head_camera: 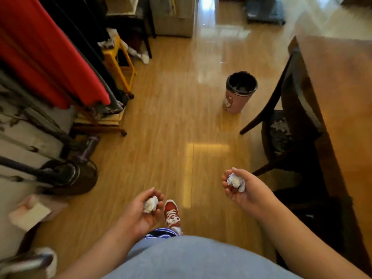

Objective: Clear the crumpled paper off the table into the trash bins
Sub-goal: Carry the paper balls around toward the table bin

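Your left hand (141, 210) cups one paper ball (151, 204), your right hand (244, 187) another (236, 181). You're mid-carry; the bin (239, 93) is well ahead, so step closer, then drop.

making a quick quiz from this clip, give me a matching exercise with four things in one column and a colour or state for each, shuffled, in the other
Column one:
1 left hand
2 trash bin
3 shoe
4 stool

Column two:
A yellow
B grips a white paper ball
C red with white laces
D pink with a black liner

Pairs: 1-B, 2-D, 3-C, 4-A
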Tool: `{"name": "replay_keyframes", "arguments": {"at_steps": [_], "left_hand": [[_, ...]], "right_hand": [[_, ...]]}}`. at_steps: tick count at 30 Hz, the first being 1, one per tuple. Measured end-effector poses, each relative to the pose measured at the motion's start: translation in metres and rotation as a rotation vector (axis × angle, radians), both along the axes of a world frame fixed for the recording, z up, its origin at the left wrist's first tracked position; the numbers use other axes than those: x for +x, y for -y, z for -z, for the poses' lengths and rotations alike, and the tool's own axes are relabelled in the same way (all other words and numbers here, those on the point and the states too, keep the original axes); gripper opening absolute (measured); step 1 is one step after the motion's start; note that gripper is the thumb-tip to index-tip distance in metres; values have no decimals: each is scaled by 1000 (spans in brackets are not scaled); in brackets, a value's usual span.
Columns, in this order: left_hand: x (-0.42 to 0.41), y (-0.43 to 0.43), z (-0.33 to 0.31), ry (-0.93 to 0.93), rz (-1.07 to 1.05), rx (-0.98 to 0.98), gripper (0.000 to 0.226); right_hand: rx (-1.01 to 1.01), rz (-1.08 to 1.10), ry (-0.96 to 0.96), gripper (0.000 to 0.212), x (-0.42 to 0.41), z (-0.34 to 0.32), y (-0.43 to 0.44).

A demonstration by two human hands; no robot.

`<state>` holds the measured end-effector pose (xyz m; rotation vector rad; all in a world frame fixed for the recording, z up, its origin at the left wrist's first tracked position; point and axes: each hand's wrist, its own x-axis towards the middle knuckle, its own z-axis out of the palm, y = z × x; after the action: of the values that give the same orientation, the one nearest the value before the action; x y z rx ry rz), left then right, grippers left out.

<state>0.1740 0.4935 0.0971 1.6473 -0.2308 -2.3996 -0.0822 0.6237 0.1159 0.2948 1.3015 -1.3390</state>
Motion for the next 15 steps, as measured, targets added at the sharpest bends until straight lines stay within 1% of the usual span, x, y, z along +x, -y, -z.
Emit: {"name": "replay_keyframes", "arguments": {"at_steps": [4, 8, 11, 15], "left_hand": [[-2, 72, -2, 14, 26, -43, 15], [-20, 130, -1, 21, 73, -70, 19], [-49, 165, 1, -1, 78, -69, 21], [-104, 209, 3, -48, 97, -63, 19]], "right_hand": [[13, -24, 15, 20, -4, 2, 67], [49, 5, 35, 19, -20, 4, 103], [103, 39, 43, 19, -39, 10, 117], [181, 69, 55, 21, -74, 21, 134]]}}
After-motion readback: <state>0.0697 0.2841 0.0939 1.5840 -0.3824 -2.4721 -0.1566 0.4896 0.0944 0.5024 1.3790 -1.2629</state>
